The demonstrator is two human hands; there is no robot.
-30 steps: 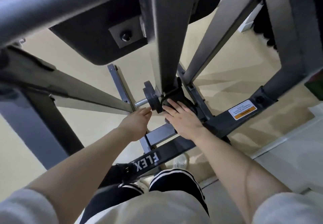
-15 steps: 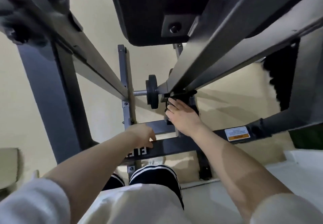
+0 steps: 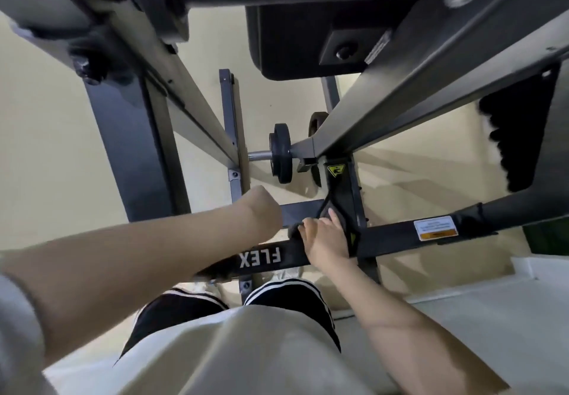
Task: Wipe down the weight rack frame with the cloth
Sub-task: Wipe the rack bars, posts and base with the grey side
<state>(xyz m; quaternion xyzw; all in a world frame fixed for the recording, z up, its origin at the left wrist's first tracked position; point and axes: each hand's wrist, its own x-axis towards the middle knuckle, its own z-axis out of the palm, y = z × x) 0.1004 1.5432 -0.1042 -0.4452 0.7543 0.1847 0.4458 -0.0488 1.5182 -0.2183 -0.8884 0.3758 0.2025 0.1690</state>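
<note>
Head view: right hand (image 3: 326,240) presses dark cloth (image 3: 331,206) flat onto frame bar (image 3: 391,239); soft, limp, best bunched under palm. Left hand (image 3: 261,214) grip untellable.

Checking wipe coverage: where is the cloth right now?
In the head view, the dark cloth sits centre frame under the right hand, on the FLEX bar.

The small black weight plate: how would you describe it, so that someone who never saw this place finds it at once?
Start from the low dark bar with the white word FLEX, where the right hand rests. Look beyond it to the short metal peg that sticks out sideways from the frame. The weight plate is the round black disc on that peg, the only round part among straight bars.
</note>
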